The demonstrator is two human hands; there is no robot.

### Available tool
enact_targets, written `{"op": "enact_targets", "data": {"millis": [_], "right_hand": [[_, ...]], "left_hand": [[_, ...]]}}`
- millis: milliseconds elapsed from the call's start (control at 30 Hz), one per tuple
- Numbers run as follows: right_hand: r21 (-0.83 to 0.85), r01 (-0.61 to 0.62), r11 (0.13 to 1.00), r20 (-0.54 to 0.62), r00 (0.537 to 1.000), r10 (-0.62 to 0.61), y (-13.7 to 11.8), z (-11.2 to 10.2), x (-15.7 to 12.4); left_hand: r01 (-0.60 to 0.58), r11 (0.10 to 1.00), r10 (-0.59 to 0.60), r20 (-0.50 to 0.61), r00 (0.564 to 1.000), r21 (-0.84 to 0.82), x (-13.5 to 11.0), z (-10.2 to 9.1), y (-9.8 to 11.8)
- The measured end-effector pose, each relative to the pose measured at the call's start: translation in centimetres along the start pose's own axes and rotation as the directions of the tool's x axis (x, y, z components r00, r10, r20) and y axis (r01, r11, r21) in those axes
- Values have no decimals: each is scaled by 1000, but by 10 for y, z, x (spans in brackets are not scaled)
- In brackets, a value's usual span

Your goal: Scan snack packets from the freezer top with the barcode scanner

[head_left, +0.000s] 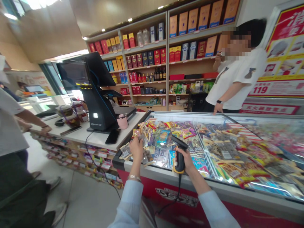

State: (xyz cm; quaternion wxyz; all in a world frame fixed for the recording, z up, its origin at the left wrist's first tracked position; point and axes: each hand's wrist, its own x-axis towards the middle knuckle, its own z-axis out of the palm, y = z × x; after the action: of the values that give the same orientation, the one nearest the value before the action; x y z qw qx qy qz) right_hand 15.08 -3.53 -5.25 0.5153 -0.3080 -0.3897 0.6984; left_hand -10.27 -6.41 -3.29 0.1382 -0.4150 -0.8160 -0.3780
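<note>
My right hand (186, 161) is wrapped round the grip of a black and yellow barcode scanner (180, 142). Its head points left over the snacks, and its cable hangs down past the freezer's front. With fingers closed, my left hand (136, 148) pinches a small greyish snack packet (142, 137) at the left end of the pile. Most of that packet is hidden by the fingers. Around both hands lie many colourful snack packets (163, 136) on the glass top of a chest freezer (197, 190). Some are clear packs with wooden sticks.
To the left a counter (128, 134) bears a black checkout terminal (99, 104), a phone (112, 136) and a pink cup (122, 121). One person (237, 72) stands behind the freezer, a hand on its edge. Another person (14, 126) is at far left. Shelves (147, 68) of boxes line the back.
</note>
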Motion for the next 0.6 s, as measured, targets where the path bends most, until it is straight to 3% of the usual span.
{"op": "enact_targets", "data": {"millis": [100, 167, 267, 333, 467, 600], "right_hand": [[2, 7, 1000, 5, 1000, -7, -1, 1, -1], [6, 13, 1000, -1, 1000, -13, -2, 1, -1], [21, 7, 1000, -6, 1000, -7, -2, 2, -2], [24, -3, 1000, -5, 1000, 3, -2, 2, -2], [11, -6, 1000, -4, 1000, 6, -1, 2, -2], [2, 3, 1000, 4, 1000, -3, 0, 2, -1]], "left_hand": [[-60, 994, 45, -152, 987, -92, 1, 1, 6], [-15, 969, -31, -178, 984, -247, -1, 5, 12], [88, 834, -174, -109, 979, -544, -5, 19, 21], [109, 723, -207, -63, 976, -682, -11, 31, 27], [120, 583, -192, 7, 981, -804, -25, 53, 37], [61, 526, -132, -10, 991, -848, -34, 65, 41]]}}
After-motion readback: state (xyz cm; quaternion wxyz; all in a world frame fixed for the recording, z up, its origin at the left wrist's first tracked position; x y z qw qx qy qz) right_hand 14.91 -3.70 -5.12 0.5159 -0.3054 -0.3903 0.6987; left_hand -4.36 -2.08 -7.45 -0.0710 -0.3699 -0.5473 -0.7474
